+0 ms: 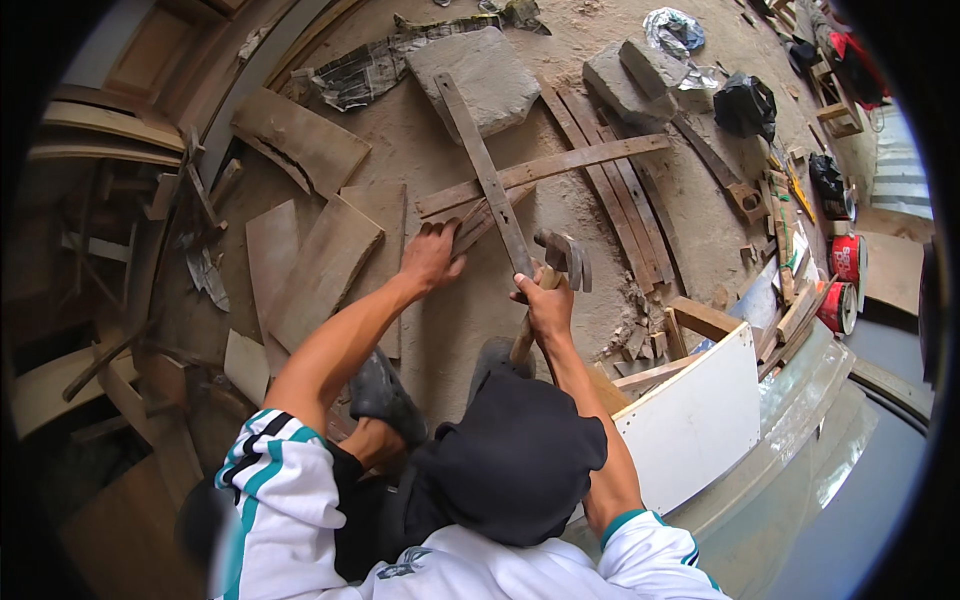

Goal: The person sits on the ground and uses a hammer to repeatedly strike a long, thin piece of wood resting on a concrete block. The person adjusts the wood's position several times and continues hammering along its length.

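Right hand [547,300] wraps wooden-handled steel claw hammer [572,262]; left hand [432,257] curls round short brown wooden piece [474,228]. Long grey-brown wooden slat [488,178] crosses curved brown wooden slat [590,156], fastening unclear; parallel brown wooden strips [608,215] seem unworked. Long slat's far end overlaps near edge of grey stone [495,80].

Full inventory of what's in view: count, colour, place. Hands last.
hammer: 1, dark head, centre
long strips: 2, brown, crossed at centre
short wood: at least 1, brown, centre
boards: several, brown, left
stone slab: 1, grey, top centre
handsaw: 1, brown handle, upper right
black bag: at least 1, black, upper right
red tins: 2, red, far right
white panel: 1, white, lower right
left hand: 1, bare, on short wood
right hand: 1, bare, round hammer handle
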Tool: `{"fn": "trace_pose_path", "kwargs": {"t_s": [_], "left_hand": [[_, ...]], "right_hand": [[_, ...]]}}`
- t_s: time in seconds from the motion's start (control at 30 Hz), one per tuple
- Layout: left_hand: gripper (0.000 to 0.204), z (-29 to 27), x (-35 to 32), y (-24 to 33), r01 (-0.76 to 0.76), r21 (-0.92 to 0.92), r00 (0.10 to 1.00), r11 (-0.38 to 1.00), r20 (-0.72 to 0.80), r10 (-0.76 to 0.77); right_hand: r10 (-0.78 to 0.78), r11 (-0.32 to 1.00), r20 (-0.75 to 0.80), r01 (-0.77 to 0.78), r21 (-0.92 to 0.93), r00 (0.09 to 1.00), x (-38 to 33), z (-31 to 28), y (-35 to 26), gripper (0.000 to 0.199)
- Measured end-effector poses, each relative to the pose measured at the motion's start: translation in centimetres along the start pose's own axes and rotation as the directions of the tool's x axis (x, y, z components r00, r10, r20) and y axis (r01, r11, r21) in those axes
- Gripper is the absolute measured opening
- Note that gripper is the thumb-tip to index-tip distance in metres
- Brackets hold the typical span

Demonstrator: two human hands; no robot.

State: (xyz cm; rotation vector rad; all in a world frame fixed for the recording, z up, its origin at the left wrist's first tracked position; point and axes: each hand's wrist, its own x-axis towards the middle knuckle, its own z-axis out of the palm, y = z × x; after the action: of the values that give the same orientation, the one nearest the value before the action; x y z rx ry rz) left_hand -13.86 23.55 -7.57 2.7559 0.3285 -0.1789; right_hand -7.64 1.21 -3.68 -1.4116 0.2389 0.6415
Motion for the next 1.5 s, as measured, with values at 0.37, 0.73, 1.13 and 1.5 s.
{"fn": "trace_pose_path", "kwargs": {"t_s": [0.37, 0.73, 1.13, 1.5], "left_hand": [[0.066, -9.8, 4.0, -1.9, -0.442, 0.334, 0.889, 0.833, 0.036, 0.457], [0.04, -0.9, 3.8, 0.1, -0.144, 0.012, 0.989, 0.99, -0.031, 0.144], [0.044, -0.1, 3.6, -1.6, -0.132, -0.141, 0.99, 0.981, -0.062, 0.124], [0.061, -2.5, 4.5, -2.8, 0.086, -0.232, 0.982, 0.969, 0.184, -0.043]], "right_hand": [[0.048, 0.997, 0.007, -0.047, -0.06, 0.999, 0.9, -2.5, 3.1, 0.022], [-0.159, 0.605, 0.212, 0.265, -0.751, 0.964, 1.5, -5.2, -0.4, 0.017], [0.073, 0.348, 0.028, 0.001, -0.937, 0.997, -2.4, 1.6, -19.0, 0.03], [0.013, 0.991, 0.018, -0.011, -0.13, 1.0, -1.7, 9.9, -10.3, 0.033]]}}
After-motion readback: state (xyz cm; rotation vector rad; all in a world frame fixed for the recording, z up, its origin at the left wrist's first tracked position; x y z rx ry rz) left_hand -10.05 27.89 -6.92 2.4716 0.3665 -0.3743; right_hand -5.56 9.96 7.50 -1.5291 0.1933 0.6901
